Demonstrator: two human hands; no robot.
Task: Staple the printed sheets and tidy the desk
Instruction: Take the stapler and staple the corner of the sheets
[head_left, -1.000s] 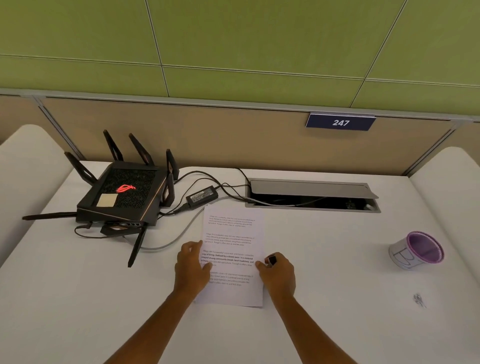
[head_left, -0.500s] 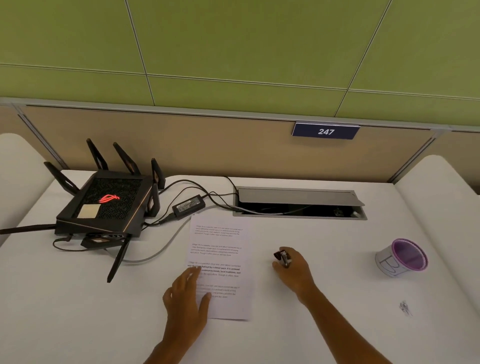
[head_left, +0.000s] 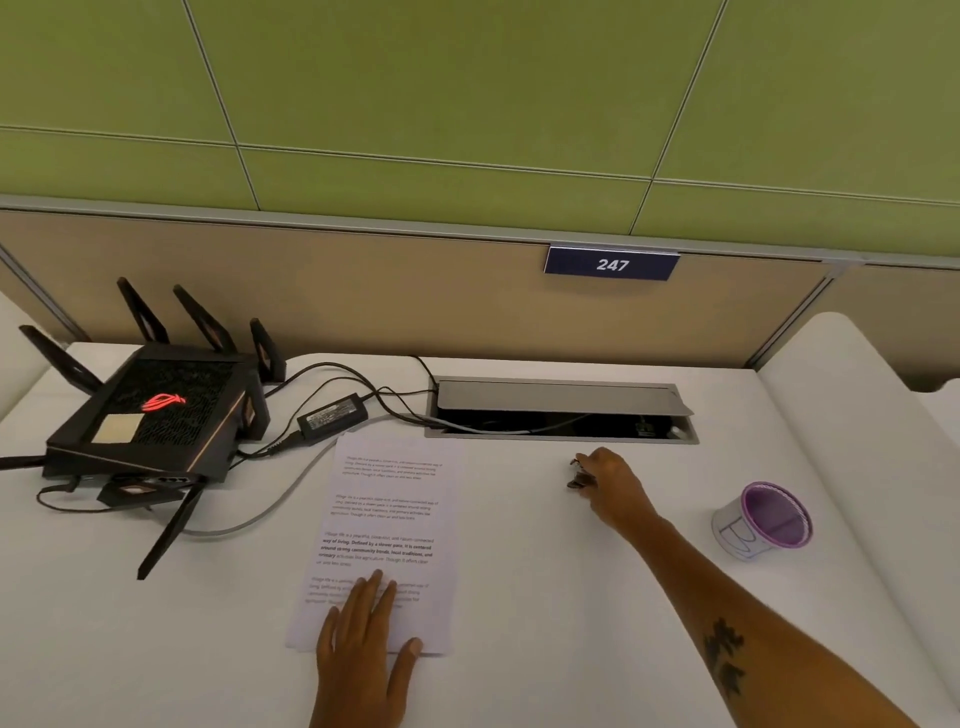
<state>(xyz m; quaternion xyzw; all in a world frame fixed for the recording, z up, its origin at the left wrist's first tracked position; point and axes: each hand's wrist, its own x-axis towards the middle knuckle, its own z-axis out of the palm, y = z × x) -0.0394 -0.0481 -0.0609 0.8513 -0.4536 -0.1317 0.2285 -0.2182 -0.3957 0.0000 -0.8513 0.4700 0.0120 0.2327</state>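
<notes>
Left hand (head_left: 363, 644) lay flat on the near end of the printed sheets (head_left: 384, 540), fingers (head_left: 375, 590) spread and pressing down, gripping nothing. Likely there to pin the stack so it didn't slide or fan out. Sheets sat mid-desk, long side running from the near edge toward the back, far end just short of the power adapter (head_left: 332, 415) and its cables.

Right hand (head_left: 608, 480) was out over the desk (head_left: 519, 623) toward the back edge, just in front of the open cable hatch (head_left: 561, 410). Fingers were pinched narrow around a small dark object (head_left: 577, 475); probably a mini stapler (too small and blurred to be sure). Couldn't tell whether it was touching the desk or held just above it.

Purple-rimmed cup (head_left: 763, 519) lay tipped toward the right edge, well apart from the sheets, mouth facing the camera. My guess is it's the holder for small items, so the tidy step ends there. Router (head_left: 150, 410) occupied the back left corner, cables trailing to the hatch.

No staple visible on the sheets at this resolution, so stapled or not is unclear.
</notes>
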